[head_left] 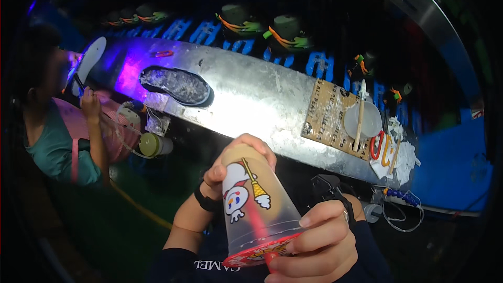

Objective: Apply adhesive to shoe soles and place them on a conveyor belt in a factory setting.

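A clear plastic drink cup (238,183) with a snowman print is tilted, its red lid (246,256) toward me and its base away. Pale brown drink shows inside the base end. My left hand (243,152) is wrapped around the base end. At the lid, my right hand (322,246) is closed, with fingers against the rim and around the red drinking straw (271,260). Part of the straw is hidden by those fingers. Behind the cup runs a metal workbench (251,99), on which a dark shoe sole (175,85) lies.
At right, cardboard (325,112) bears a white bowl (369,120) with a brush (360,120) across it. Red-handled scissors (376,145) lie by crumpled white tissue (406,160). A co-worker (63,141) at left holds a white sole (90,64). Dark shoe uppers (288,31) line the far side.
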The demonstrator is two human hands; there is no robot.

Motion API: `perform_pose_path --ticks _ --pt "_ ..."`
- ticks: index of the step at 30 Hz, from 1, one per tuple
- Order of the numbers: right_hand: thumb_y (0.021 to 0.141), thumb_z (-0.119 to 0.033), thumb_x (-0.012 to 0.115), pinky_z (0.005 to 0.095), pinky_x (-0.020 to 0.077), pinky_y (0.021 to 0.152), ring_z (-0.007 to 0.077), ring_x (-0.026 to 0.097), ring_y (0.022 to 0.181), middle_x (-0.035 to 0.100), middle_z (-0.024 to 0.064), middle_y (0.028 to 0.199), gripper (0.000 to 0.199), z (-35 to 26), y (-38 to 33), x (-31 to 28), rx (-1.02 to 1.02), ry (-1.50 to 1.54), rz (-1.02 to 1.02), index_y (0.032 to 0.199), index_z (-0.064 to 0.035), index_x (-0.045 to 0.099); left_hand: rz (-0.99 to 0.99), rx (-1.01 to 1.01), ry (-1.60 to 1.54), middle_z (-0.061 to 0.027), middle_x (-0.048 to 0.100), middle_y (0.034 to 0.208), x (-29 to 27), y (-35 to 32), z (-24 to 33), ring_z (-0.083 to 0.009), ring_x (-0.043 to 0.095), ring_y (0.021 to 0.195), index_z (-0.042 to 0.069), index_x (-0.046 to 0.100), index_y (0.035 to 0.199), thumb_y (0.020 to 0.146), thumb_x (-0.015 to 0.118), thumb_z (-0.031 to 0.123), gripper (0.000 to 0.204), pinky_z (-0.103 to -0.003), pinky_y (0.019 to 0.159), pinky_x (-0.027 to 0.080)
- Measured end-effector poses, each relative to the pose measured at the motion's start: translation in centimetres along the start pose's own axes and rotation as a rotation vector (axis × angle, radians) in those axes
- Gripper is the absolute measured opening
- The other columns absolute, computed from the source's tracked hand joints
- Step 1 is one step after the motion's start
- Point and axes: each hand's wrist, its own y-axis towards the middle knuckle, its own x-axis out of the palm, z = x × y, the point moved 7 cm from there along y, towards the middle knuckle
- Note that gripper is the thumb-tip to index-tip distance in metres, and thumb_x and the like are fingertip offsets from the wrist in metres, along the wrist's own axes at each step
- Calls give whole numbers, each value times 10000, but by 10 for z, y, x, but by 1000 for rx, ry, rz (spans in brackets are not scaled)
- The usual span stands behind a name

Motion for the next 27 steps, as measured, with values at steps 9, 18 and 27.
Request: perform_pose_path --ticks 9,18,27 --pt "635 -183 719 295 347 598 142 483 696 573 -46 738 131 4 8 0 -34 22 29 721 -137 631 -34 -13 -22 -195 492 911 -1 10 -1 -232 531 825 -2 414 1041 640 628 521 693 -316 694 463" --pt "642 -173 727 292 353 587 144 488 684 572 -39 713 134 12 2 3 -124 48 -76 708 -128 620 -5 -16 -68 -190 491 902 -11 13 -4 -226 531 804 2 414 1040 653 595 509 663 -300 682 460" --pt "652 -179 725 289 355 579 141 483 684 570 -32 713 146 16 5 5 -20 11 1 737 -124 620 2 -10 -68 -190 485 889 -10 15 -3 -219 523 789 3 411 1039 655 582 509 657 -291 670 453"
